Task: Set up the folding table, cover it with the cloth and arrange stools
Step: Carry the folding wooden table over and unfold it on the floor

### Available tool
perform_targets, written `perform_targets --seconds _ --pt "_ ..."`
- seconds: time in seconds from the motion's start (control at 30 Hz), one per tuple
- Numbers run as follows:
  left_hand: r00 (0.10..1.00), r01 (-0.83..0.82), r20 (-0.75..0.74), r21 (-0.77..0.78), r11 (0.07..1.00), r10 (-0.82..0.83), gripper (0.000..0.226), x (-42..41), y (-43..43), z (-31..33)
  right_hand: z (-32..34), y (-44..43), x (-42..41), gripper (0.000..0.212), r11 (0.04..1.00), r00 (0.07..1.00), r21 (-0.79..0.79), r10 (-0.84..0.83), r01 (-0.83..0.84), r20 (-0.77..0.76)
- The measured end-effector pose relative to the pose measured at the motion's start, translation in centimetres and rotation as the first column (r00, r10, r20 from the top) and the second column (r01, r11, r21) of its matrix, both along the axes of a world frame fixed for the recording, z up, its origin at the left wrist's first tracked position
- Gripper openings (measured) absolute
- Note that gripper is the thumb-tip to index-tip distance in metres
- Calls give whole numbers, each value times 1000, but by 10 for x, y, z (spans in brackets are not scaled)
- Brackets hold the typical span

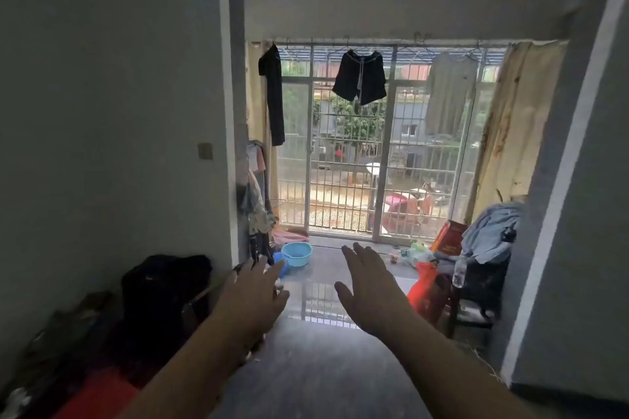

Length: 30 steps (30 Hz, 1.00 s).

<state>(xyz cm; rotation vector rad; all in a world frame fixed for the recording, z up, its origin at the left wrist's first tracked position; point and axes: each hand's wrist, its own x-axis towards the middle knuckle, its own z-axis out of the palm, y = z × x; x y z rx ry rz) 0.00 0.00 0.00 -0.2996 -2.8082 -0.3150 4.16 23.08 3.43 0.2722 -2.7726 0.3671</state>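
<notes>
Both my arms reach forward over the shiny grey floor [323, 367] of a room. My left hand [253, 292] is held out with fingers spread and straight, holding nothing, near the corner of the white wall [224, 180]. My right hand [369, 286] is also flat with straight fingers, palm turned left, empty. No folding table, cloth or stool can be made out with certainty in this view.
A black bag pile [166, 292] and red item [98, 395] lie at left. A blue basin [296, 253] sits by the barred glass doors [357, 153]. A dark chair [476, 292] with clothes, a water bottle [459, 270] and an orange bag [422, 289] stand at right.
</notes>
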Motion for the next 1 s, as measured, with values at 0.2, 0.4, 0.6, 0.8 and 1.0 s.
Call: perform_targets --seconds 0.2,0.4,0.6,0.8,1.0 --pt "995 -95 24 41 995 94 70 -75 -85 13 3 -90 -107 66 997 998 -52 55 -55 -2" --pt "971 -117 206 -22 993 119 83 -152 -157 -8 -27 -153 -196 66 992 991 -94 96 -88 90" --pt "937 -182 298 -34 983 183 68 -231 -200 -55 -61 -190 -284 61 976 966 -126 199 -179 164" --pt "902 -247 359 -20 969 238 68 -334 -210 -90 -112 -199 -407 67 969 939 -117 239 -216 248" --pt "851 -325 444 24 946 281 65 -443 -198 -118 -151 -181 -536 68 959 907 -82 283 -271 312"
